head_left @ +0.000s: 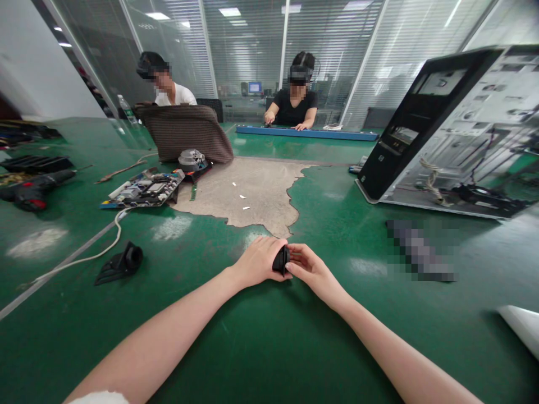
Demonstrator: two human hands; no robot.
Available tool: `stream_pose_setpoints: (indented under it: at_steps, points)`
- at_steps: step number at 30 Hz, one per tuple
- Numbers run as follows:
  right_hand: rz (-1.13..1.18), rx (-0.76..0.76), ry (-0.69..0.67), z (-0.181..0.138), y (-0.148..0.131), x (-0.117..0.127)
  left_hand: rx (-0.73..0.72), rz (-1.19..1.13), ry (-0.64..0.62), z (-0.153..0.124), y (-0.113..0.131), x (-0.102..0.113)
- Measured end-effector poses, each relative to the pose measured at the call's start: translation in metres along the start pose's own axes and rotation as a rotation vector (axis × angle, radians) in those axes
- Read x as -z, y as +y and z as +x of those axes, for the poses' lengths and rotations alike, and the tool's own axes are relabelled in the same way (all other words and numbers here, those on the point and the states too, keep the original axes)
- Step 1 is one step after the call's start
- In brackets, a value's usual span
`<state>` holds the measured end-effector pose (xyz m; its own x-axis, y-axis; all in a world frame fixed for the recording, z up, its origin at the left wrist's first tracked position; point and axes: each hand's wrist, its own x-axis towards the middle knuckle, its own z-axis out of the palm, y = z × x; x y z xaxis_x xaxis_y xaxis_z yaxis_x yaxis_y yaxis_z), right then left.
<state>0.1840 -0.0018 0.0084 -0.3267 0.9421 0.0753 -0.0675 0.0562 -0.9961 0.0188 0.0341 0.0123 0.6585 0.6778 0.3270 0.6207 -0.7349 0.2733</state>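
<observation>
- Here we are, right at the centre: a small black part [280, 260] sits between our two hands, over the green tabletop [252, 348], just this side of the bare patch [252, 191].
- Our left hand [260, 259] has it gripped, fingers curled round the far side!
- Our right hand [310, 271] comes in with its thumb at the edge; whether those fingers pinch too, we can't tell.
- Off left, we spot a black bracket-like piece [126, 261], well apart.

A glass wall [244, 62] with blinds [357, 62] stood behind the green table [252, 348]; 1 white wall [33, 67] rose at left; lights [230, 12] showed overhead.
</observation>
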Motion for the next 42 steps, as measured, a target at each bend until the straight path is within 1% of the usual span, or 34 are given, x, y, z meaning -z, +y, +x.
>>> stream_pose_setpoints:
  at_steps: [3,7,11,16,18,21,24,28,34,37,42]
  points:
    - [-0.001,0.038,-0.036,-0.0009,-0.0022,0.0007,-0.003,-0.005,-0.016,-0.0002,-0.0006,0.0001]
    - [0.012,0.063,-0.001,-0.0013,-0.0011,0.0006,-0.004,-0.010,-0.012,-0.0003,-0.0007,-0.0003]
    - [0.027,0.044,0.003,-0.0002,0.0030,0.0002,0.000,-0.019,0.001,-0.0002,-0.0002,-0.0001]
    - [-0.015,-0.008,0.031,0.0001,0.0020,0.0001,0.008,-0.025,-0.007,0.0003,0.0009,0.0013]
    - [-0.028,-0.027,0.013,-0.0001,0.0000,0.0001,0.001,-0.021,-0.006,0.0004,0.0008,0.0013]
    - [-0.030,0.030,-0.023,-0.0009,-0.0017,-0.0004,-0.007,-0.011,-0.013,0.0003,-0.0001,0.0008]
    - [-0.025,0.090,-0.013,-0.0015,-0.0008,-0.0012,-0.007,-0.017,-0.020,0.0001,-0.0004,0.0008]
    - [-0.006,0.070,0.015,-0.0012,0.0019,-0.0017,0.001,-0.028,-0.009,0.0000,0.0007,0.0013]
    - [-0.012,0.015,0.017,-0.0004,0.0038,-0.0007,0.012,-0.017,-0.013,0.0008,0.0010,0.0010]
    - [-0.016,0.001,-0.005,-0.0004,0.0032,0.0002,0.010,-0.013,-0.016,0.0008,0.0002,0.0010]
    - [-0.008,0.086,-0.034,-0.0011,0.0023,0.0000,-0.001,0.000,-0.024,0.0004,-0.0006,0.0016]
